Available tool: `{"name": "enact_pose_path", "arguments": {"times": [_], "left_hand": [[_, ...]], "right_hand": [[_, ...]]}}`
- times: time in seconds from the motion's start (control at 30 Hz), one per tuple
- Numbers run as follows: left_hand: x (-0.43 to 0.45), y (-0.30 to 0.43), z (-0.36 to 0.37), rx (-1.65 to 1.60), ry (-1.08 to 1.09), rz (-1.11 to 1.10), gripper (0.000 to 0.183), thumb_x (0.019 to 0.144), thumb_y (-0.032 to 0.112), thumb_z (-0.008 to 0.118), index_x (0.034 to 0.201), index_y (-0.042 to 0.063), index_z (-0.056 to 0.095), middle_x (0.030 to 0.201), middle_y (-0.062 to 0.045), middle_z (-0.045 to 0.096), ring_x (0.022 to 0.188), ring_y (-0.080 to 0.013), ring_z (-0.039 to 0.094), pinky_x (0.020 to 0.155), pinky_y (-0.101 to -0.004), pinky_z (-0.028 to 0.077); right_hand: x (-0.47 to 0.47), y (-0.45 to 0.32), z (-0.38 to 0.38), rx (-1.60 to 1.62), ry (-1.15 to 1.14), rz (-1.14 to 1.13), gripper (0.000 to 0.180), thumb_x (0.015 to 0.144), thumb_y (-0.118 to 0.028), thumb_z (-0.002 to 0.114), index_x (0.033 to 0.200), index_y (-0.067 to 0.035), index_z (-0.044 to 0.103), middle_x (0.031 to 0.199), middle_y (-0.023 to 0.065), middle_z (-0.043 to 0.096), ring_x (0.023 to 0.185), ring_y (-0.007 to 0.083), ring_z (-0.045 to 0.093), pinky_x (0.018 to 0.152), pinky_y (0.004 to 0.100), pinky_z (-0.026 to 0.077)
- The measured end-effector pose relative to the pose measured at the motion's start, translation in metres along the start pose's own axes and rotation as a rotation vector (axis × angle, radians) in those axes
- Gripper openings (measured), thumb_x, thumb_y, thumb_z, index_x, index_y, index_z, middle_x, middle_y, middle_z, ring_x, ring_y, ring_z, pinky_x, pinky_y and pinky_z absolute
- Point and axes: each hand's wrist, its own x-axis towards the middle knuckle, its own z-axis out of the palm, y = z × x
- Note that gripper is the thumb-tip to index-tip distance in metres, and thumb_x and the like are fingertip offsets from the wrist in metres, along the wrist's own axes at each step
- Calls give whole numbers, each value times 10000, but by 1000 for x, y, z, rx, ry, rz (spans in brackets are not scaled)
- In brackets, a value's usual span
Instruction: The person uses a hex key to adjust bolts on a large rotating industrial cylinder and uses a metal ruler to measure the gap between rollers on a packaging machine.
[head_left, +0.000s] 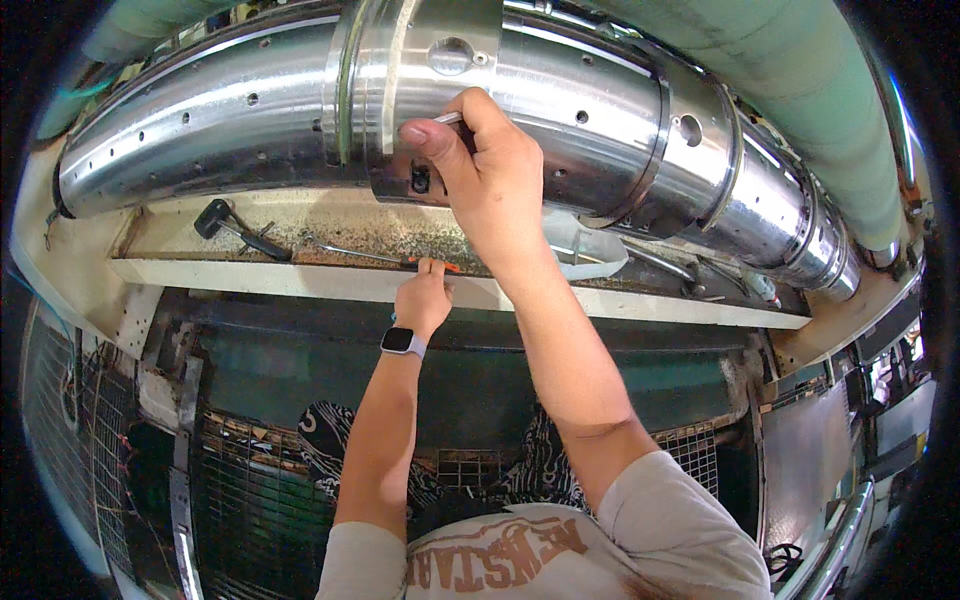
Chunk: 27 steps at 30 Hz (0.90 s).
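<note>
My right hand (495, 157) is closed on a small metal tool (448, 118), perhaps a hex key, whose tip shows between thumb and forefinger. It is in front of the polished steel cylinder (285, 90), near a pale strip (397, 75) and below a round hole (451, 56). A dark square recess (420, 178) lies beneath its thumb. Lower down, my left hand (424, 300), with a watch on the wrist, reaches over the ledge; its fingertips are at a tool's orange-and-black handle (435, 264). Whether they grip it is unclear. A thin metal rod (352, 251) lies left of that handle.
A black-headed mallet (217, 217) rests on the dirty ledge at left. A translucent plastic bag (592, 251), a metal bar (660, 262) and a small bottle or tube (763, 286) lie at right. The cream ledge edge (300, 283) crosses below; a green roller (780, 90) runs above.
</note>
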Motion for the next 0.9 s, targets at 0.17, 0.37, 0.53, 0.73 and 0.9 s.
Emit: {"name": "enact_pose_path", "arguments": {"times": [0.17,0.37,0.53,0.73,0.9], "left_hand": [[3,6,-1,17,-9,34,413,813,240,601,1134,20,463,1118,-154,490,803,-324,612,670,-413,516],[-1,-2,-3,70,-1,26,395,813,219,582,1143,33,467,1141,-142,487,767,-298,623,648,-389,526],[-1,4,-8,53,-59,29,412,842,242,578,1156,14,441,1142,-163,479,771,-299,616,607,-385,527],[-3,-5,5,14,63,78,387,823,215,586,1130,19,454,1122,-160,483,730,-294,618,590,-382,525],[-5,3,-7,3,38,37,368,797,195,607,1098,34,472,1120,-151,486,744,-298,624,613,-383,525]], "right_hand": [[16,5,-31,-50,-246,-81,318,838,-315,624,744,-32,512,550,113,560,524,258,583,497,350,443],[34,-3,-37,-18,-593,-264,259,882,-264,576,792,-21,579,572,73,576,526,131,588,489,281,439],[47,-9,-41,99,-767,-162,262,882,-230,570,789,13,543,661,36,525,601,124,438,568,268,399],[58,-25,-51,250,-376,-285,299,921,-267,519,725,-44,556,612,1,514,575,57,465,524,220,387],[49,0,-22,156,-563,-230,324,925,-287,516,756,-11,524,593,34,531,455,112,567,406,251,430]]}}
